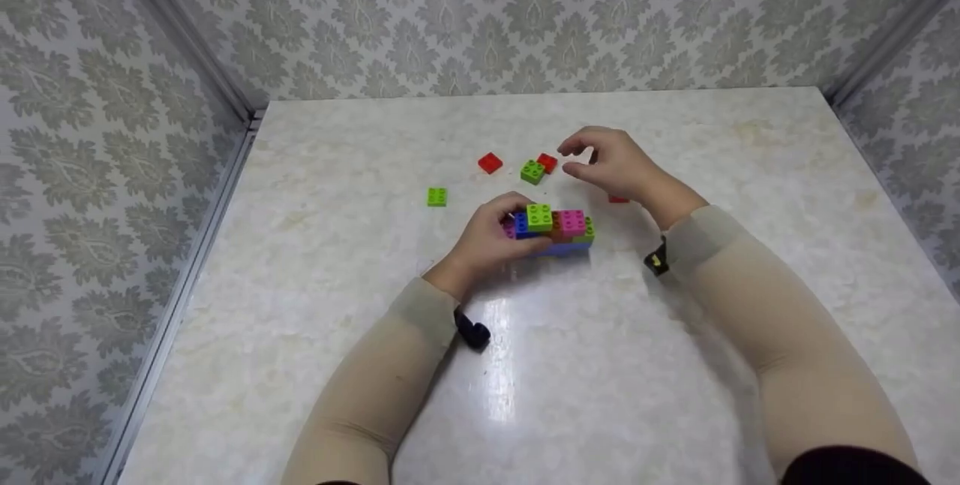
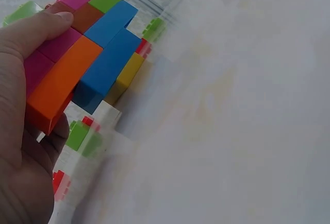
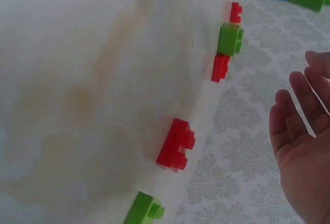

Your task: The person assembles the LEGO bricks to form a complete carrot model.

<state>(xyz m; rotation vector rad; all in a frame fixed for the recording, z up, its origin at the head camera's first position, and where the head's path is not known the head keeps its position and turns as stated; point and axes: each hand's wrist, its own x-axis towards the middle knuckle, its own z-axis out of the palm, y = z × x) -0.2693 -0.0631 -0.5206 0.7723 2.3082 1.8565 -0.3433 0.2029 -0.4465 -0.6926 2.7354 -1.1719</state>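
Left hand: fingers and thumb clamp a multicoloured stack of studded plastic bricks by its left end — seemingly to steady it.
Right hand: thumb and fingers apart, near a small red plastic brick.
Stack: mid-table; whether it touches is unclear.
Table: pale, marbled, glossy.
Room: damask-patterned walls on three sides.

Your block stack mixes blue, orange, yellow, magenta, pink and lime green, plus a dim part that looks brown, perhaps dark red. The loose ones are plain red blocks and lime green blocks. Your bench is off-white, mottled tan; the walls carry grey-green leafy motifs on a paler ground. Your sleeves are beige.
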